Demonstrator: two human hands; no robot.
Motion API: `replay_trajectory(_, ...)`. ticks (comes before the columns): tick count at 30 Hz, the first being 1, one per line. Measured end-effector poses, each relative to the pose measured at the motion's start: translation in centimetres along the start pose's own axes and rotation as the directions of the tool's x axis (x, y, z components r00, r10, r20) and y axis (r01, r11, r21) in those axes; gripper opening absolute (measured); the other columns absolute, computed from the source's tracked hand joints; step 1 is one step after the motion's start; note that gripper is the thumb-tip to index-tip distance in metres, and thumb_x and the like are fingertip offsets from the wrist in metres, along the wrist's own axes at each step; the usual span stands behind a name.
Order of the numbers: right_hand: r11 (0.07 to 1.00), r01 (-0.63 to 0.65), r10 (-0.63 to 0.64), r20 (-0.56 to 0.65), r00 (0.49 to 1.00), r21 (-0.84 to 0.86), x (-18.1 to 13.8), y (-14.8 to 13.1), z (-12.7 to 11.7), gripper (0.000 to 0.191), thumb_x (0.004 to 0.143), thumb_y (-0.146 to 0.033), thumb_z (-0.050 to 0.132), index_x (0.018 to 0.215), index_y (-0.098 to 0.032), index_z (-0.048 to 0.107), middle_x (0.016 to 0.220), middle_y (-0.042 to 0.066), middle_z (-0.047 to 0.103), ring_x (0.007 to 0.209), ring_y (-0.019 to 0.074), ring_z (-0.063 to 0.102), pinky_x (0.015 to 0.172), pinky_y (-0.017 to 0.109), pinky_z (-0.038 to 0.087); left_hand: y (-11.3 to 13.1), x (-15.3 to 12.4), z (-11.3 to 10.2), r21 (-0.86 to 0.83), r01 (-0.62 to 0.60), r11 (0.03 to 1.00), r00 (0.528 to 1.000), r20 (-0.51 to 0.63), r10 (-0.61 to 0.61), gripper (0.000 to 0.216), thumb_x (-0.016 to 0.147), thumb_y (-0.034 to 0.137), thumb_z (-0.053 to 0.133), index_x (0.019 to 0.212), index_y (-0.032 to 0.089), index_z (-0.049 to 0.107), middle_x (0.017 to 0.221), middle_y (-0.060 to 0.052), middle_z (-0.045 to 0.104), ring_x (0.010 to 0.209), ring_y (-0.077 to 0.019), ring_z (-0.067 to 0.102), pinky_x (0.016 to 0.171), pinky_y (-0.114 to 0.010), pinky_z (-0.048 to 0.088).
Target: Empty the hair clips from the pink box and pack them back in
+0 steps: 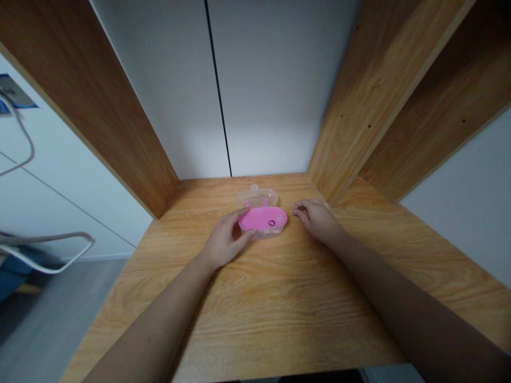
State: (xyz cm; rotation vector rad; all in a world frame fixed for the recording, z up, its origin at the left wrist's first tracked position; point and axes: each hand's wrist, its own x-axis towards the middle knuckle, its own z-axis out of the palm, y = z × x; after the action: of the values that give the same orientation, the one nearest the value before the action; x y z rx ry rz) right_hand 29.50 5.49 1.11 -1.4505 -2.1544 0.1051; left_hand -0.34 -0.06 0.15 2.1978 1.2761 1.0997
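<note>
A small pink oval box (263,219) with a clear hinged lid (256,198) standing open lies on the wooden desk (279,298). Small rings, one dark, lie on its pink inside. My left hand (227,238) grips the box's left end, thumb and fingers curled round it. My right hand (317,219) rests on the desk just right of the box, fingers curled together near its right end; whether they pinch something tiny I cannot make out.
Wooden side panels (120,122) rise left and right of the desk, with a white back wall (255,96) behind. A wooden shelf (431,106) runs at upper right. A chair's grey frame (48,250) stands at the left over the floor.
</note>
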Motion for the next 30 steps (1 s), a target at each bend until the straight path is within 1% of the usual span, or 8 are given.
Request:
replay_trajectory(2, 0.997, 0.013, -0.005, -0.098, 0.995, 0.081, 0.0, -0.5, -0.3, 0.015, 0.093, -0.028, 0.059, 0.09, -0.021, 0.071, 0.094, 0.008, 0.077, 0.092, 0.0265, 0.068, 0.089, 0.045, 0.048, -0.1, 0.0, 0.0, -0.001, 0.001, 1.0, 1.0, -0.004, -0.001, 0.055, 0.091, 0.042, 0.067, 0.139, 0.018, 0.055, 0.132, -0.016, 0.066, 0.118, -0.0307, 0.065, 0.103, -0.05, 0.051)
replay_trajectory(5, 0.981, 0.1, -0.057, -0.248, 0.967, 0.165, -0.2, -1.8, -0.8, 0.014, 0.092, -0.033, 0.064, 0.089, -0.023, 0.073, 0.093, 0.007, 0.077, 0.091, 0.0256, 0.069, 0.088, 0.043, 0.052, 0.0, 0.0, 0.1, -0.007, 0.002, 1.0, 1.0, 0.004, -0.002, 0.055, 0.091, 0.042, 0.067, 0.139, 0.019, 0.055, 0.133, -0.016, 0.066, 0.118, -0.0309, 0.065, 0.104, -0.05, 0.051)
replay_trajectory(7, 0.969, 0.179, -0.127, -0.277, 0.953, 0.172, -0.5, -2.8, -1.0, 0.014, 0.092, -0.033, 0.065, 0.089, -0.024, 0.075, 0.092, 0.006, 0.078, 0.09, 0.0251, 0.069, 0.086, 0.042, 0.052, 0.3, 0.0, 0.1, -0.012, -0.01, 1.0, 1.0, 0.019, 0.01, 0.055, 0.091, 0.042, 0.067, 0.139, 0.019, 0.055, 0.133, -0.016, 0.067, 0.117, -0.0304, 0.066, 0.103, -0.049, 0.052)
replay_trajectory(9, 0.956, 0.232, -0.179, -0.269, 0.946, 0.179, -0.7, -3.6, -1.0, 0.014, 0.093, -0.032, 0.065, 0.089, -0.026, 0.077, 0.091, 0.005, 0.078, 0.087, 0.0243, 0.068, 0.085, 0.041, 0.052, 0.6, 0.0, 0.1, -0.018, -0.029, 0.999, 0.999, 0.033, 0.03, 0.054, 0.091, 0.041, 0.066, 0.139, 0.019, 0.055, 0.133, -0.015, 0.066, 0.118, -0.0298, 0.066, 0.103, -0.048, 0.052)
replay_trajectory(11, 0.947, 0.259, -0.207, -0.253, 0.945, 0.191, -0.9, -4.1, -0.7, 0.014, 0.093, -0.031, 0.065, 0.091, -0.026, 0.078, 0.089, 0.005, 0.077, 0.088, 0.0242, 0.068, 0.085, 0.041, 0.052, 0.9, -0.1, 0.0, -0.026, -0.047, 0.999, 0.998, 0.05, 0.049, 0.053, 0.092, 0.04, 0.066, 0.139, 0.019, 0.054, 0.134, -0.015, 0.066, 0.119, -0.0293, 0.065, 0.104, -0.048, 0.052)
replay_trajectory(17, 0.947, 0.261, -0.228, -0.182, 0.956, 0.186, -0.8, -4.3, -0.7, 0.014, 0.094, -0.031, 0.064, 0.091, -0.027, 0.077, 0.088, 0.005, 0.076, 0.093, 0.0246, 0.064, 0.086, 0.041, 0.051, 1.2, -0.1, 0.1, -0.038, -0.058, 0.998, 0.996, 0.064, 0.06, 0.054, 0.092, 0.041, 0.065, 0.139, 0.018, 0.054, 0.134, -0.015, 0.066, 0.12, -0.0293, 0.065, 0.106, -0.048, 0.051)
replay_trajectory(26, 0.941, 0.246, -0.203, -0.195, 0.96, 0.232, -0.9, -4.7, -0.9, 0.013, 0.091, -0.029, 0.066, 0.092, -0.027, 0.079, 0.089, 0.005, 0.077, 0.091, 0.0259, 0.065, 0.085, 0.044, 0.053, 0.9, -0.1, 0.2, -0.034, -0.064, 0.997, 0.995, 0.069, 0.066, 0.054, 0.091, 0.041, 0.066, 0.139, 0.02, 0.054, 0.134, -0.014, 0.066, 0.121, -0.0296, 0.065, 0.106, -0.048, 0.051)
replay_trajectory(30, 0.93, 0.276, -0.227, -0.212, 0.951, 0.243, -0.9, -4.6, -0.9, 0.014, 0.092, -0.027, 0.065, 0.093, -0.026, 0.079, 0.09, 0.005, 0.077, 0.091, 0.025, 0.066, 0.086, 0.043, 0.053, 0.9, -0.1, 0.1, -0.032, -0.067, 0.997, 0.995, 0.066, 0.069, 0.054, 0.091, 0.041, 0.066, 0.139, 0.019, 0.054, 0.134, -0.014, 0.066, 0.119, -0.0295, 0.065, 0.105, -0.048, 0.051)
